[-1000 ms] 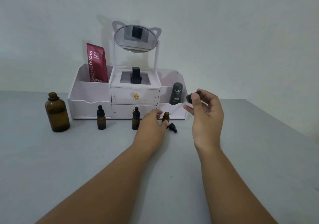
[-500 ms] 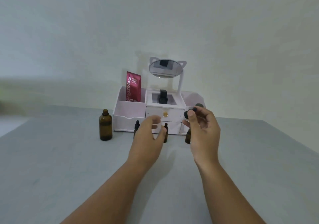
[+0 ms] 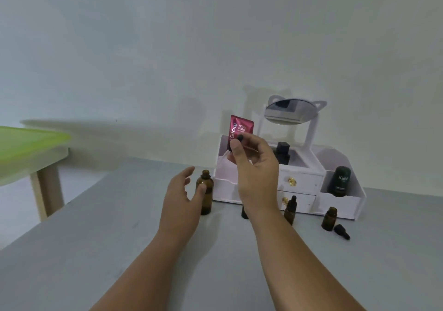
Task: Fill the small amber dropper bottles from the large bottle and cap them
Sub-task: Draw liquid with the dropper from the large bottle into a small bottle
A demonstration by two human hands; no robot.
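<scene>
The large amber bottle (image 3: pixel 205 197) stands uncapped on the grey table, left of the organizer. My left hand (image 3: pixel 181 200) is open beside it, with the thumb lying over the bottle's front. My right hand (image 3: pixel 257 169) is raised above the table and pinches a black dropper cap (image 3: pixel 240 138) between thumb and fingers. One small amber bottle (image 3: pixel 244 213) is mostly hidden behind my right wrist. A capped small bottle (image 3: pixel 290 211) stands in front of the drawers. An uncapped small bottle (image 3: pixel 329 218) stands further right, with a loose dropper cap (image 3: pixel 342 231) lying beside it.
A white organizer (image 3: pixel 335 205) with a cat-ear mirror (image 3: pixel 288 113) stands at the back, holding a red sachet (image 3: pixel 241 125), a black bottle (image 3: pixel 282 152) and a dark green bottle (image 3: pixel 340 181). A green-topped table (image 3: pixel 26 147) stands off to the left, beyond the grey table's edge.
The view has swung left. Both hands moved left; my left hand left the small bottles and now sits at the large bottle. My right hand still holds the dropper cap.
</scene>
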